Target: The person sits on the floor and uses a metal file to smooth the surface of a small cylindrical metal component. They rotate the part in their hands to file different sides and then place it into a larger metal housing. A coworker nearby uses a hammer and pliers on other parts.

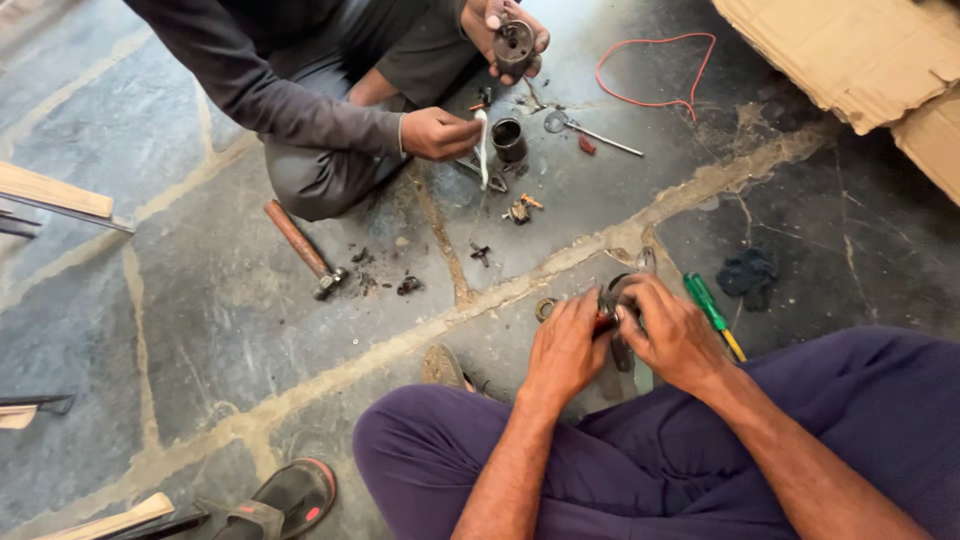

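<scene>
Both of the person's hands are closed round one small dark metal part (pixel 622 300) held low over the stone floor (pixel 200 300), just in front of the crossed legs in purple trousers. The left hand (pixel 566 348) grips it from the near side with fingers curled tight, a bit of red showing at the fingertips; the right hand (pixel 672 335) wraps the other side, thumb pressing on top. What exactly the fingers turn or press is hidden by the knuckles. To do this well, I judge the left hand should brace the part steady while the right does the working, keeping the piece close to the floor so loose bits do not scatter. Just right of the right hand lies a green-handled screwdriver (pixel 712 312) with a yellow tip, and beyond it a crumpled dark rag (pixel 748 272). A small metal ring (pixel 545 307) sits just left of the left hand. Farther ahead a co-worker's hands hold a round greasy housing (pixel 514 42) and a white strip (pixel 482 145). A wooden-handled hammer (pixel 302 248) lies well to the left on the rough, cracked slabs.
</scene>
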